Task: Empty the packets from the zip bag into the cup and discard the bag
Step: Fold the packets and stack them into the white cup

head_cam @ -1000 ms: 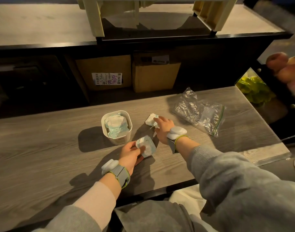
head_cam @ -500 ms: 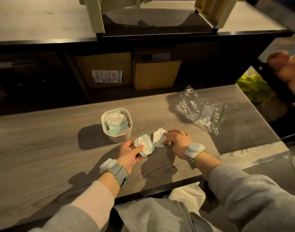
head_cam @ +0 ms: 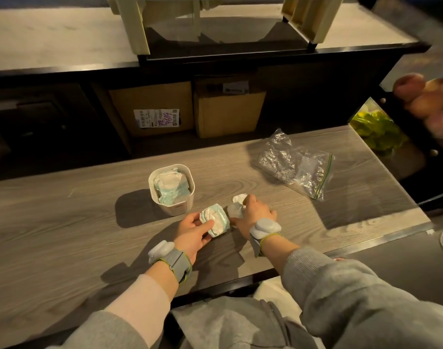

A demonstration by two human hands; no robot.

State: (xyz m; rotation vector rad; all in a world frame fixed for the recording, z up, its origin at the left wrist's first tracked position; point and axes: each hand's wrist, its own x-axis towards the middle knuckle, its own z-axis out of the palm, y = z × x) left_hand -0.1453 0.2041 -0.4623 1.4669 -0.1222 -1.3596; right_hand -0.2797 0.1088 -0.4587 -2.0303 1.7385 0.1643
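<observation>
"White packet [head_cam: 236,206] on the far side, have you got it yet?"

"Yes. A second ago my right hand [head_cam: 254,215] was only reaching over it, further out on the bench [head_cam: 64,222]. Now the fingers are curled round it and I've drawn it back, just beside the other packet [head_cam: 214,219]."

"And the left?"

"My left hand [head_cam: 194,233] hasn't let go. Thumb on top, fingers under, it pinches the blue-and-white packet as before."

"Both close to the cup [head_cam: 181,210]?"

"Just in front of it, on my side. The cup stands upright and already holds several packets [head_cam: 171,186], up near the rim."

"Anything left in the zip bag [head_cam: 294,165]?"

"I can't see a packet in it. It lies crumpled on the bench, well apart from my hands, green zip edge to the right. It hasn't moved in this last second."

"What does that leave?"

"As I judge it, these two are the last loose ones. With both in hand, next is to lift them over the rim and drop them in. The cup is fairly full, so one may perch on top and slide off. After that only the bag remains to be thrown away, and I see no bin from here."
</observation>
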